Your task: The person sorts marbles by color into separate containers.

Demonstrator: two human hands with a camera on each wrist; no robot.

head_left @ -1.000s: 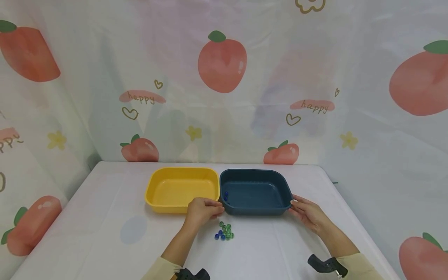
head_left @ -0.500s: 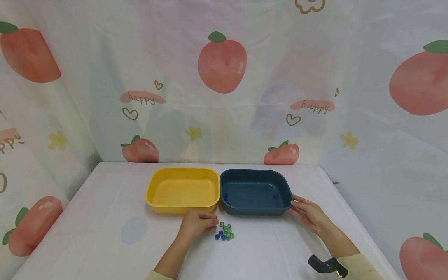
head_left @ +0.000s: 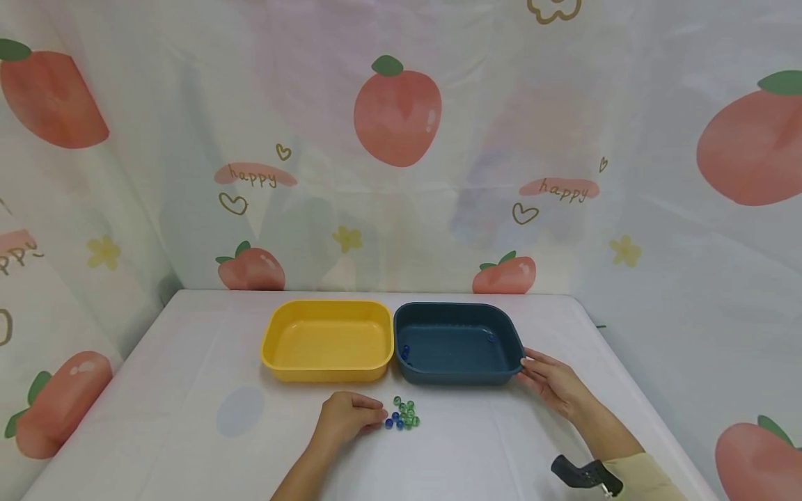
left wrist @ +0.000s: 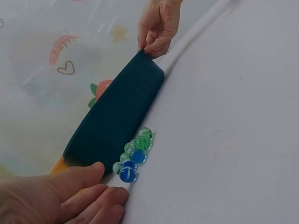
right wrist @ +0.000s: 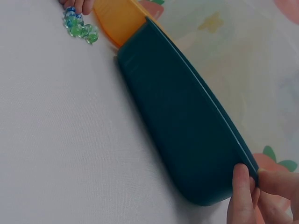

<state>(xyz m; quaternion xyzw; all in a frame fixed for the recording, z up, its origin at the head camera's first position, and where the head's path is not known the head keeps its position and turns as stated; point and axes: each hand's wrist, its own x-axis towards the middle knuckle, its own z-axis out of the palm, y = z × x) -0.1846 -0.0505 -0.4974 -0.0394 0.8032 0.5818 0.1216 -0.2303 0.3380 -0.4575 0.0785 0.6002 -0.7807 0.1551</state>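
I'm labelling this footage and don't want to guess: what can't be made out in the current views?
Inside of the blue tray: hidden in both wrist views by its outer wall.
Blue marbles in that tray: too small and dark in the head view to count surely.
Green marbles: overlapping in the left wrist view, so the count is unsure there.
Left hand: mostly cut off by the right wrist view's top edge.

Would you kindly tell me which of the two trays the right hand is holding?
It is the dark blue tray: the right hand pinches it, while the yellow tray beside it is touched by neither hand.
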